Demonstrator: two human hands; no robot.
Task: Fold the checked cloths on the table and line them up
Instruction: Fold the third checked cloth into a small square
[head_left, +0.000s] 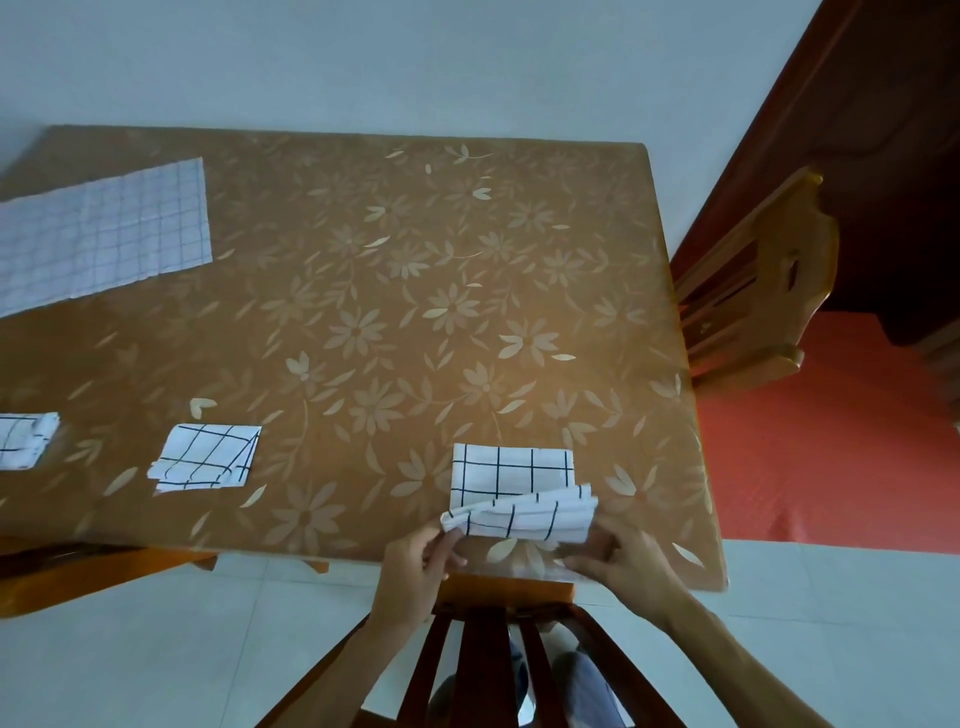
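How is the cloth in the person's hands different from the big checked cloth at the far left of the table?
The cloth in the hands is folded into a small packet, its near edge lifted; the far-left cloth lies spread flat and looks unfolded. The left hand and right hand pinch the first; nothing touches the second. The first sits by the table's near edge, the second towards the far left. Both are white with dark checks.

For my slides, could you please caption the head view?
Both hands fold a checked cloth at the table's near edge.

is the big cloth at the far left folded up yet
No, the big cloth lies spread flat on the table, untouched by both hands.
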